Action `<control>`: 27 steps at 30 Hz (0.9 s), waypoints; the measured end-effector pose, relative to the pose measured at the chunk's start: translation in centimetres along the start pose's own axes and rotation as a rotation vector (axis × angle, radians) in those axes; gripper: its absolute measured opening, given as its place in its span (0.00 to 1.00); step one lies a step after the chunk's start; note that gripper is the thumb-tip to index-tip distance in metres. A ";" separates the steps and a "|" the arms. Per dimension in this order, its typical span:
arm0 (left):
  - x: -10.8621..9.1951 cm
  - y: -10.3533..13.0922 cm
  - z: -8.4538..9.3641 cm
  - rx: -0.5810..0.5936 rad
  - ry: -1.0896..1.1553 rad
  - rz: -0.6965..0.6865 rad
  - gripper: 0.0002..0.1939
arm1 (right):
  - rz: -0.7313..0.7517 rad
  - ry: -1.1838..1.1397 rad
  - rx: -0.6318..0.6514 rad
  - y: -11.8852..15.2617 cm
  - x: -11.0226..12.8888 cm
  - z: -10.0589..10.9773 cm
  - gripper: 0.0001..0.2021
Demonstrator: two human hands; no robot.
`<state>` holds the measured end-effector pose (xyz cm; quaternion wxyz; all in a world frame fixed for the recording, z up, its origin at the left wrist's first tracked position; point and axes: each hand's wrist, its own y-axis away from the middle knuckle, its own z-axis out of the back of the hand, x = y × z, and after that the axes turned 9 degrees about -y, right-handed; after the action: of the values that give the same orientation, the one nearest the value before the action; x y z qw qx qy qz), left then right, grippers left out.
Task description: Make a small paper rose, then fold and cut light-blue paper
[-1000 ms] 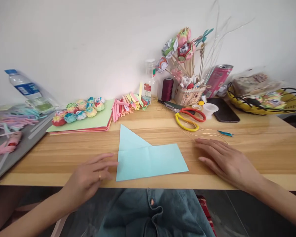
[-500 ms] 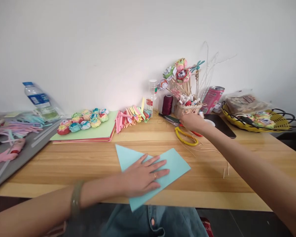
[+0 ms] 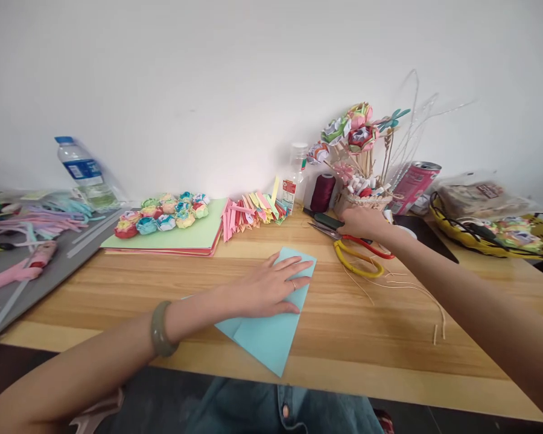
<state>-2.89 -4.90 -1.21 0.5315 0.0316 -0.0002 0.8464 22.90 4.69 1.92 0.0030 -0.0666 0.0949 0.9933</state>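
Note:
A folded light blue sheet of paper (image 3: 271, 337) lies near the table's front edge, one corner jutting toward me. My left hand (image 3: 271, 286) rests flat on it with the fingers spread, covering its middle. Farther off to the right, my right hand (image 3: 364, 223) is closed at the end of a dark green-handled tool (image 3: 328, 220); its fingertips are mostly hidden. Just below that hand lie scissors with yellow handles (image 3: 359, 265), and a red handle (image 3: 371, 246) shows beside them.
Paper flowers (image 3: 167, 214) sit on stacked coloured sheets (image 3: 199, 238) beside paper strips (image 3: 253, 214). A flower basket (image 3: 366, 202), a thread spool (image 3: 322, 193), a pink can (image 3: 416, 188) and a yellow basket (image 3: 461, 241) stand behind. A pink glue gun (image 3: 22, 268) lies left.
The blue paper has turned under my left hand, a corner now pointing toward me. My right hand stays by the tools, the dark tool shifting slightly. The view has swung a little left.

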 end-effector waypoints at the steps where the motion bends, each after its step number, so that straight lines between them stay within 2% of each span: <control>1: 0.2 -0.2 0.0 0.005 0.029 -0.046 0.28 | -0.005 -0.001 -0.016 0.1 0.1 -0.1 0.17; 6: 0.3 -0.7 -0.9 0.094 0.166 -0.108 0.31 | -0.018 -0.030 -0.119 1.0 0.0 -0.5 0.17; 16: -1.0 -0.4 -1.0 0.119 0.184 0.019 0.35 | 0.033 -0.240 -0.499 5.7 0.0 0.8 0.23; 19: -1.1 -1.1 -1.7 0.077 0.164 0.099 0.39 | 0.031 -0.333 -0.591 8.2 0.4 1.7 0.22; 22: -1.0 -2.2 -2.4 0.058 0.177 0.237 0.40 | 0.046 -0.423 -0.622 11.7 0.8 1.9 0.23; 25: -0.8 -3.1 -2.5 0.040 0.215 0.351 0.35 | 0.110 -0.491 -0.564 15.7 0.9 0.2 0.23; 27: -0.6 -3.2 -2.2 -0.025 0.192 0.402 0.30 | 0.240 -0.566 -0.505 18.5 0.8 -2.0 0.27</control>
<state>0.12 -3.99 -3.54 0.3502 -0.0563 0.0334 0.9344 22.05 -13.84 3.31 -0.1037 0.2229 -0.1498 0.9577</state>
